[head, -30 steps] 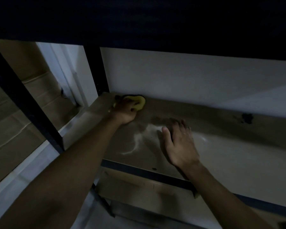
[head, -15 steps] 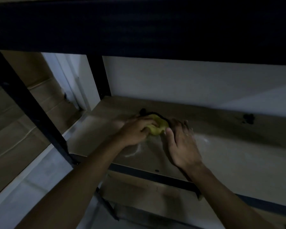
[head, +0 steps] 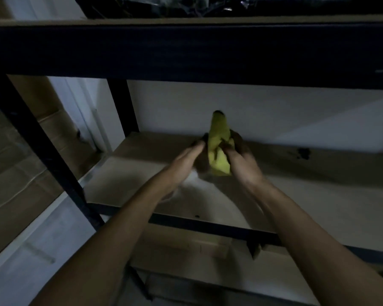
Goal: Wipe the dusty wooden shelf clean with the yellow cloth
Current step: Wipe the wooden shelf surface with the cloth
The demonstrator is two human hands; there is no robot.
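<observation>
The yellow cloth [head: 219, 146] hangs bunched in the air above the wooden shelf [head: 318, 195], one corner sticking up in front of the white wall. My right hand [head: 241, 164] grips it from the right side. My left hand [head: 186, 164] is just to its left with straight fingers, fingertips close to the cloth; motion blur hides whether they touch it. A pale dusty patch on the shelf board lies under both wrists. The scene is dim.
A dark metal upright [head: 38, 138] stands at the left, another [head: 122, 107] at the back corner. The upper shelf's dark front beam [head: 186, 49] hangs overhead. Cardboard boxes [head: 20, 168] sit left of the rack. A dark stain [head: 303, 152] marks the shelf's back right.
The cloth went from the shelf's back left corner under my left hand to the middle, then lifted off the board. My right hand left the shelf and took hold of the cloth.
</observation>
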